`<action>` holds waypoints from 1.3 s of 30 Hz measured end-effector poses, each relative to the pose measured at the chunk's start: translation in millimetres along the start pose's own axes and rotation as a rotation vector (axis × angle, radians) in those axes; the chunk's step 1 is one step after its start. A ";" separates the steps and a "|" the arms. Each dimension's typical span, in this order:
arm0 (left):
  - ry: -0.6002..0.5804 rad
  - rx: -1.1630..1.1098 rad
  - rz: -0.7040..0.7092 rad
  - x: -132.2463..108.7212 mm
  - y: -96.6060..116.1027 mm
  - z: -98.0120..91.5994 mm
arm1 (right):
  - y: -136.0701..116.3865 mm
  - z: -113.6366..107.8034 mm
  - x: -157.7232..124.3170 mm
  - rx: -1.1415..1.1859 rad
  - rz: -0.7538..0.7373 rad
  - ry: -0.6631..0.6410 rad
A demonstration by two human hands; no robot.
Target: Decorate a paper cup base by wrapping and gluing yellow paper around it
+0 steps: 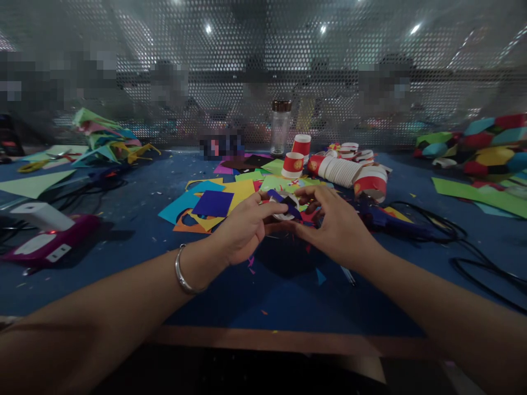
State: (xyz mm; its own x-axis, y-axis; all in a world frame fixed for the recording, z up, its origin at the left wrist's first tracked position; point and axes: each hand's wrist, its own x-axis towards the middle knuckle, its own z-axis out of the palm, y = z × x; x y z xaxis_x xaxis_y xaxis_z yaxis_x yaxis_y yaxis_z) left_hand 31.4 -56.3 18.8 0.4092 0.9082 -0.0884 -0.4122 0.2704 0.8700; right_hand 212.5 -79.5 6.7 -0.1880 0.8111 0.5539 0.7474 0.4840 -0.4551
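Observation:
Both of my hands meet over the middle of the blue table (288,307). My left hand (246,226), with a silver bangle on the wrist, has its fingers on a small round white piece (284,210) with a dark blue paper strip (291,205) across it. On the other side my right hand (329,222) curls round the piece's right edge, thumb below and fingers above. The fingers partly hide the piece. A dark blue paper square (213,203) lies on yellow and light blue sheets just left of the hands.
Red and white paper cups (337,169) stand and lie behind my hands, near a glass bottle (280,129). To the right lie a blue glue gun (395,224) and black cable. A magenta power strip (53,241) sits left. A perforated screen rises behind.

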 end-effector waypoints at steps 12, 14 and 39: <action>-0.062 -0.021 -0.055 -2.8 0.0 -0.1 | -1.5 -1.0 1.2 -0.049 -0.039 -0.041; -0.044 -0.010 -0.080 -4.1 2.4 2.2 | -2.3 -3.2 2.2 -0.045 -0.038 -0.063; 0.346 1.084 0.471 39.9 66.6 -93.0 | 0.0 -15.6 3.8 -0.011 -0.119 -0.357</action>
State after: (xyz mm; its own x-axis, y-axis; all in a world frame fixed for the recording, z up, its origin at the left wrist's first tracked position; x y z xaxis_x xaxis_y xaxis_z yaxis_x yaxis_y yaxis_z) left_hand -55.4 27.7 28.1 0.0978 0.9268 0.3626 0.4951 -0.3614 0.7902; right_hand 221.7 -81.5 19.6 -0.4824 0.8139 0.3238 0.7133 0.5795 -0.3942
